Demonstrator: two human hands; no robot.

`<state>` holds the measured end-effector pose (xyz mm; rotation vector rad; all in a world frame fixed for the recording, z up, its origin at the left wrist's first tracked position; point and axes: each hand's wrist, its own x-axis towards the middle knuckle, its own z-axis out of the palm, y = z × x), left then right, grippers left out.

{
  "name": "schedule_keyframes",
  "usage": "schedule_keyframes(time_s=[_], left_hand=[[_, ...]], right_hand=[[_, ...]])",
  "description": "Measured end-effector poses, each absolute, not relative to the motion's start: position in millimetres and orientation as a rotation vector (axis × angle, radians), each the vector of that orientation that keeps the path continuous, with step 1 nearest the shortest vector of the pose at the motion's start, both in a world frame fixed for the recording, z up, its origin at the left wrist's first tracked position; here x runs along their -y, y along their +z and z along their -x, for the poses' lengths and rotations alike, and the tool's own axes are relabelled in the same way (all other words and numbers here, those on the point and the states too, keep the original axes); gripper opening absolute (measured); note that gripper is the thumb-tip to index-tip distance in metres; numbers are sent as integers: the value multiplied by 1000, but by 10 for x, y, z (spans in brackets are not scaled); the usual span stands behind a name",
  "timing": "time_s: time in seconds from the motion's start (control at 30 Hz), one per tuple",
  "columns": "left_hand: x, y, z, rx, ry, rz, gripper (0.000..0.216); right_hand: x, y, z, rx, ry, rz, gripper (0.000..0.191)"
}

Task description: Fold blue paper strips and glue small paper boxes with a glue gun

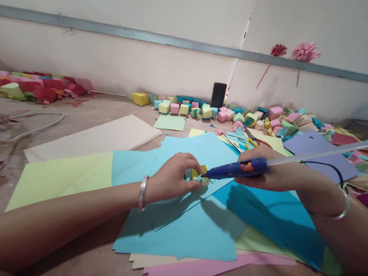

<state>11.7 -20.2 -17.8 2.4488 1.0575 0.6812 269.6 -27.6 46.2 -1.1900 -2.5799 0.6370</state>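
Note:
Between the thumb and fingers of my left hand (177, 176) is a small yellow paper box (205, 181), its near side partly hidden by the fingers. My right hand (264, 167) grips a blue glue gun (237, 169), and a long clear glue stick (326, 151) sticks out of its back end. The gun's nozzle points left and meets the box at its upper part; whether glue is coming out I cannot make out. Beneath both hands lie overlapping light blue paper sheets (179, 231), with a darker blue sheet (270, 213) under my right forearm.
Scissors (255, 141) lie just beyond my right hand. Many small coloured paper boxes line the wall, with a red and green pile (44, 86) at far left. A black phone (218, 95) leans upright there. A white cable (41, 129) curls at left; a purple sheet (319, 155) lies right.

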Motion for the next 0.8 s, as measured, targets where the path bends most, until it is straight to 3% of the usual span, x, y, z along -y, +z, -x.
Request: schedule_keyframes(time_s=[0.8], left_hand=[[225, -180, -142, -1117, 597, -2394, 18]], right_hand=[[314, 455, -2620, 2677, 542, 1294, 9]])
